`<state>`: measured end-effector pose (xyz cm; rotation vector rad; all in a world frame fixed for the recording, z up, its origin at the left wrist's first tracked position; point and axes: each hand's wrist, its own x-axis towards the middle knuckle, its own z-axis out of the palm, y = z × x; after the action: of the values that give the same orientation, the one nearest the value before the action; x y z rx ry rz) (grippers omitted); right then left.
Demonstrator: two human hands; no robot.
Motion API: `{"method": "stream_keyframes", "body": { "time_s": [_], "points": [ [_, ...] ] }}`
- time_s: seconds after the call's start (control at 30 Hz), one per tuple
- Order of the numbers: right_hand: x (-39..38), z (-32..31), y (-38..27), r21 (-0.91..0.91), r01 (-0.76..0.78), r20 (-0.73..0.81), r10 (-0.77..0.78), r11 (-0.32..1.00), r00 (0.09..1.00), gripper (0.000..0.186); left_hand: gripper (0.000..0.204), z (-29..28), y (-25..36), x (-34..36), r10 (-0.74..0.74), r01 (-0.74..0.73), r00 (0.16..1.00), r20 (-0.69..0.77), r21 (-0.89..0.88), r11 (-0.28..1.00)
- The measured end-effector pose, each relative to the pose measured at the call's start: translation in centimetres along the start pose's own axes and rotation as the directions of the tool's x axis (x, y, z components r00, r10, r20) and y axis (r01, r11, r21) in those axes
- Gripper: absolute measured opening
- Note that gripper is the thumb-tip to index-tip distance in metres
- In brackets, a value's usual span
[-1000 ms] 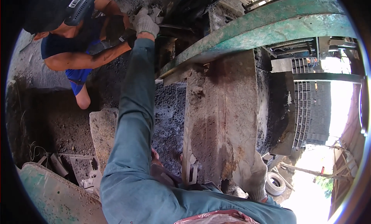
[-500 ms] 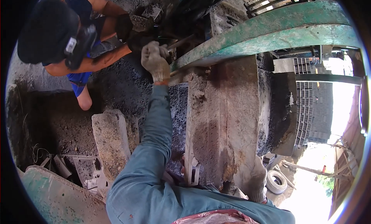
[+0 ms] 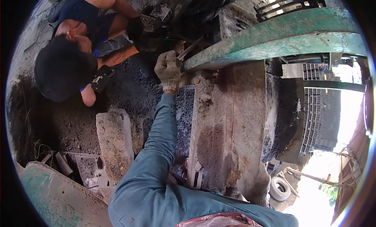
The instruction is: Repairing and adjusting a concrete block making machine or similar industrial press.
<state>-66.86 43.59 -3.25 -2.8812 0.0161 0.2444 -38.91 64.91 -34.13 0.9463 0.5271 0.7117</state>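
My left hand (image 3: 167,70), in a dirty pale knit glove, reaches far forward and is closed in a fist beside the near end of the green beam. What lies inside the fist is hidden. A thin metal bar (image 3: 191,47) shows just past its fingers. My right hand (image 3: 261,186), apparently in a greyish glove, rests low at the right edge of the stained metal chute (image 3: 235,121); its fingers are not clear. Across from my left hand a person in a black cap (image 3: 62,70) crouches, with dark-gloved hands near the black material.
A thick green beam (image 3: 274,39) runs from my left hand to the upper right. Dark grit (image 3: 129,82) covers the ground, with a rough block (image 3: 113,145) standing on it. At lower left is a green metal sheet (image 3: 58,195). Stacked grey blocks (image 3: 323,113) and a tire (image 3: 280,188) are at right.
The other person's head has lowered and turned, and their near arm has shifted. The whole view has slid slightly right and down; my left hand remains a fist by the beam.
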Motion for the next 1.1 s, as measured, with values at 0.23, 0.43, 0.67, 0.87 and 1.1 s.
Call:
{"method": "stream_keyframes", "body": {
  "time_s": [0.23, 0.43, 0.67, 0.87, 1.1],
  "points": [
    [0.1, -0.1, -0.4, 0.045, -0.069, 0.048, 0.067, 0.997, 0.997, 0.036, 0.022, 1.7, 1.5, 0.1, 0.043, -0.040, 0.994, -0.096, 0.030, 0.999],
    [-0.4, -0.1, 0.0, 0.072, -0.150, 0.077, 0.145, 0.986, 0.986, 0.035, 0.023, 1.2, 0.4, 3.7, 0.190, -0.197, 0.980, 0.061, 0.151, 0.969],
    [-0.2, -0.1, -0.2, -0.021, -0.069, 0.106, 0.071, 0.997, 0.992, 0.041, 0.022, 1.5, 0.8, 4.5, 0.073, -0.069, 0.995, -0.071, 0.055, 0.996],
    [-0.7, 0.2, 0.7, 0.074, -0.125, 0.046, 0.122, 0.989, 0.991, 0.046, 0.023, 2.8, 2.7, 4.6, 0.046, -0.011, 0.943, -0.330, 0.108, 0.994],
    [-0.6, 0.2, -0.1, -0.227, 0.098, 0.028, -0.094, 0.969, 0.995, 0.040, 0.025, 3.0, 3.0, 5.2, 0.174, -0.075, 0.926, -0.334, 0.289, 0.954]
  ]
}}
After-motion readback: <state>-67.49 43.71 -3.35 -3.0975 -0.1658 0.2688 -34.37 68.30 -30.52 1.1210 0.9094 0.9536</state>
